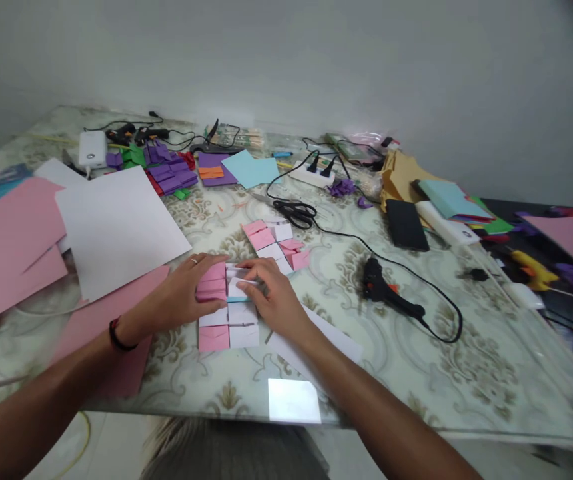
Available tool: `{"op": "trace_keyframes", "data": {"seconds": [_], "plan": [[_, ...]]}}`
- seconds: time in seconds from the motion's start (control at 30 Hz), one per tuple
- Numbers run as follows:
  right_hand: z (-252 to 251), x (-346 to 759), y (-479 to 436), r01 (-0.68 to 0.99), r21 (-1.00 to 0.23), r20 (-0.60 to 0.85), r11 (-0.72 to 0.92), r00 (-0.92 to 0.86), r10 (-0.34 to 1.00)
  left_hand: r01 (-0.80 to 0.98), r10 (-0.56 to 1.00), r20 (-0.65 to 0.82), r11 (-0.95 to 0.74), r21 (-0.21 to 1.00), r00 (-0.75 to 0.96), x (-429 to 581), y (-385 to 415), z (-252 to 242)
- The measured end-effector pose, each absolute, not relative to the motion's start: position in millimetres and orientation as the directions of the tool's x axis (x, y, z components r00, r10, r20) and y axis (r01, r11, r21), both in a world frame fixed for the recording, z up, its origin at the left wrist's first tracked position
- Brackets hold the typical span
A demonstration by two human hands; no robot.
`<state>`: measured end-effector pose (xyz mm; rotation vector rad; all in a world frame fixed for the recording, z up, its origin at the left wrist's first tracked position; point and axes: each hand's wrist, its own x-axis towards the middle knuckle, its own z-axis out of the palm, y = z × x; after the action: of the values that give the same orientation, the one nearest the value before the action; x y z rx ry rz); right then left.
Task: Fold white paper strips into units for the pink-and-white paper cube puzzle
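Note:
A block of folded pink and white paper squares [229,327] lies flat on the table in front of me. My left hand [189,287] has its thumb and fingers around a pink folded square [211,283] on the block's left side. On the right side, my right hand [271,293] presses thumb and fingers on a white folded square [239,288], with a strip of light blue showing just below it. Part of the block's top is hidden by my fingers. Just beyond my hands rests a second group of pink and white folded squares [276,245].
A black glue gun [391,293] with its cord lies to the right. Black-handled scissors [294,212] and a white power strip [312,173] are farther back. White paper [121,227] and pink sheets [11,247] cover the left. At the far right edge, another person's hand shows.

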<state>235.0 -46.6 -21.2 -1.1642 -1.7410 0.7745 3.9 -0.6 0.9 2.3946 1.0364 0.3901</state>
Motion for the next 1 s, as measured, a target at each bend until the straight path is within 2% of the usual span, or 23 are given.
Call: {"op": "trace_keyframes", "data": {"seconds": [0.33, 0.63, 0.8, 1.0], "plan": [[-24.3, 237.2, -45.4, 0.302, -0.927, 0.188, 0.224, -0.144, 0.972, 0.616, 0.786, 0.051, -0.522, 0.590, 0.617, 8.2, -3.7, 10.1], [-13.9, 235.1, -51.1, 0.465, -0.806, 0.252, 0.366, -0.290, 0.923, 0.570, 0.754, 0.095, -0.567, 0.594, 0.650, 9.5, -5.1, 16.3], [-8.8, 237.2, -53.2, 0.469, -0.824, 0.201, 0.319, -0.284, 0.937, 0.511, 0.682, 0.170, -0.668, 0.540, 0.712, 6.9, -5.6, 12.7], [0.5, 233.2, -58.1, 0.572, -0.692, 0.293, 0.440, -0.335, 0.896, 0.469, 0.618, 0.246, -0.752, 0.463, 0.747, 7.8, -7.9, 9.7]]}}
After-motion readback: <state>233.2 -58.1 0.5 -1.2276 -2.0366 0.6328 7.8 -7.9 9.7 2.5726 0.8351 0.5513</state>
